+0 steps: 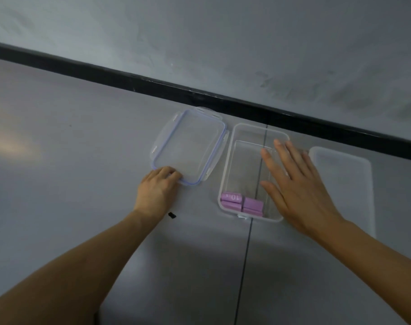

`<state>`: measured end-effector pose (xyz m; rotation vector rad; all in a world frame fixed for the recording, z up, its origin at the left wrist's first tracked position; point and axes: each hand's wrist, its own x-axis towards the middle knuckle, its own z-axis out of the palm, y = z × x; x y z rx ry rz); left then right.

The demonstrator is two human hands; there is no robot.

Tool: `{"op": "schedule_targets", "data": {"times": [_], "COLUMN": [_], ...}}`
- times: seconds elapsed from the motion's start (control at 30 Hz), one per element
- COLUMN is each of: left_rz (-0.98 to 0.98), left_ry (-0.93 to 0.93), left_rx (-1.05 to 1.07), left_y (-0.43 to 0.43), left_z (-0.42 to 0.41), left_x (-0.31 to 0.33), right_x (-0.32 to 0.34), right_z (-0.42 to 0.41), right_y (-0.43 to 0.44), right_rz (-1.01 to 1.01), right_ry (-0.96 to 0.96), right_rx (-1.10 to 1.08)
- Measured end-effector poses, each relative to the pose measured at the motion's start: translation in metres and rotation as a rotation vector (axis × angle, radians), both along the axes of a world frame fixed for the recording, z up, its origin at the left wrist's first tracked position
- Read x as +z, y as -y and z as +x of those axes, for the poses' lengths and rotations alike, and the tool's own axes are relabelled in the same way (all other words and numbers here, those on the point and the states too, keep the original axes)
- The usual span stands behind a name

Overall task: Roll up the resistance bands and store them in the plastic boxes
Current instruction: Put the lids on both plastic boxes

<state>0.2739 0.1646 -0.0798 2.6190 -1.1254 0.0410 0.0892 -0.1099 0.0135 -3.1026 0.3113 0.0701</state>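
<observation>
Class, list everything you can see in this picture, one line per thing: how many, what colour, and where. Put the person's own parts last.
table: one, grey, under everything
black strip: one, along the table's far edge
wall: one, grey, behind the strip
lid: one, clear with a bluish seal, lying left of the box
box: one, clear, open, centre of the table
rolled bands: about four, purple, at the near end inside the box
second container: one, translucent white, right of the box; box or lid, cannot tell
small black object: one, on the table near the left wrist
left hand: fingers curled on the lid's near corner
right hand: fingers spread, over the box's right side
</observation>
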Motion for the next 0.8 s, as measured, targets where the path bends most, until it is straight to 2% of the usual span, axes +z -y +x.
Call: {"op": "schedule_targets", "data": {"times": [0.23, 0.4, 0.6, 0.8], "left_rz": [-0.122, -0.363, -0.690, -0.825], "left_ry": [0.058, -0.044, -0.294, -0.569], "left_rx": [0.196, 0.334, 0.382, 0.355], "left_y": [-0.018, -0.014, 0.028, 0.067], "left_z": [-0.005, -0.015, -0.053, -0.077], "left_x": [0.032, 0.077, 0.124, 0.142], "right_x": [0.005, 0.011, 0.012, 0.010], "right_z": [0.012, 0.014, 0.035, 0.056], "right_y": [-0.021, -0.037, -0.049, -0.055], "right_rz": [0.038, 0.124, 0.605, 1.253], "right_ry": [0.031, 0.081, 0.195, 0.262], "right_rx": [0.059, 0.068, -0.108, -0.353]}}
